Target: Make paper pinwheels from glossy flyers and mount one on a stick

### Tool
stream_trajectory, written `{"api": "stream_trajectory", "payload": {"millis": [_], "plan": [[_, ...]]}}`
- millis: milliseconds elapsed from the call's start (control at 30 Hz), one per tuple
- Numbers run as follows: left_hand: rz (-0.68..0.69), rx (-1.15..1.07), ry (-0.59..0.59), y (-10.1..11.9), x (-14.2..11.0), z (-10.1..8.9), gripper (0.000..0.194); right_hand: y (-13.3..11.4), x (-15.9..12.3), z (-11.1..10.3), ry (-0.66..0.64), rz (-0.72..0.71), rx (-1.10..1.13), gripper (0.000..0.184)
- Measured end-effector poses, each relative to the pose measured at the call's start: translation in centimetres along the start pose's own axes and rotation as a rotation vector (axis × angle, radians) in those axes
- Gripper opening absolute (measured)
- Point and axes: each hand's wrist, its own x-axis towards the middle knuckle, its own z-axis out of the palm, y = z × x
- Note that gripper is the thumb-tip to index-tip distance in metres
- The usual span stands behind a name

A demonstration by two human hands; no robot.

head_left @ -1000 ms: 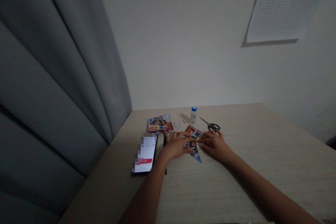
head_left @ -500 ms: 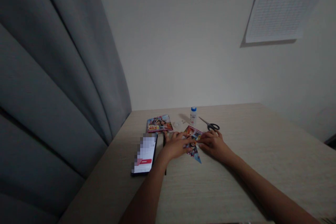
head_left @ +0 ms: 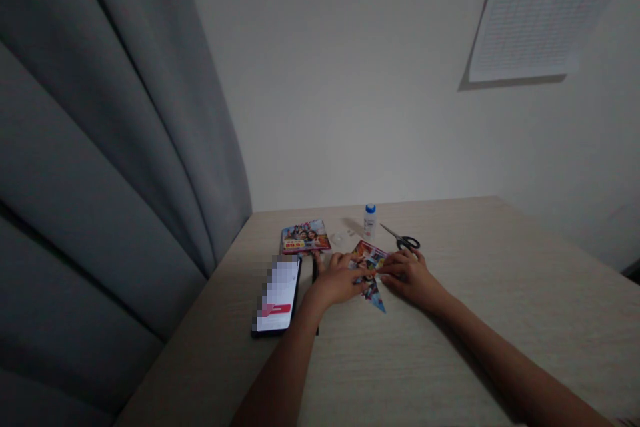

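The glossy multicoloured printed paper (head_left: 370, 253), its blue point at five o'clock, is pressed down from nine o'clock by the spread left hand (head_left: 340, 280). At three o'clock, whether it is gripped by the bunched right hand (head_left: 407, 273) cannot be told. The left index finger has been nudged rightward; steadying is suggested.

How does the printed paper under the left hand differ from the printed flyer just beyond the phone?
The printed paper tapers to a point on the near side; the printed flyer is roughly four-sided. The left hand partly covers the paper, while the flyer shows nearly whole. The flyer displays large digits; none show on the paper's visible part. Both carry colourful pictures.
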Motion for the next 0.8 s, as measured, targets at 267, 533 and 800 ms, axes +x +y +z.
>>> {"api": "stream_trajectory", "payload": {"millis": [267,533,800], "plan": [[-0.010,0.000,-0.016,0.08,0.17,-0.15,0.040,-0.12,-0.04,-0.05,-0.003,0.010,0.018,0.025],[0.010,-0.034,0.014,-0.04,-0.07,-0.22,0.045,0.07,0.01,0.05,-0.001,-0.008,0.009,0.024],[0.035,-0.019,0.096,-0.57,0.03,-0.04,0.048,0.54,-0.01,0.15,0.054,-0.027,0.072,0.026]]}}
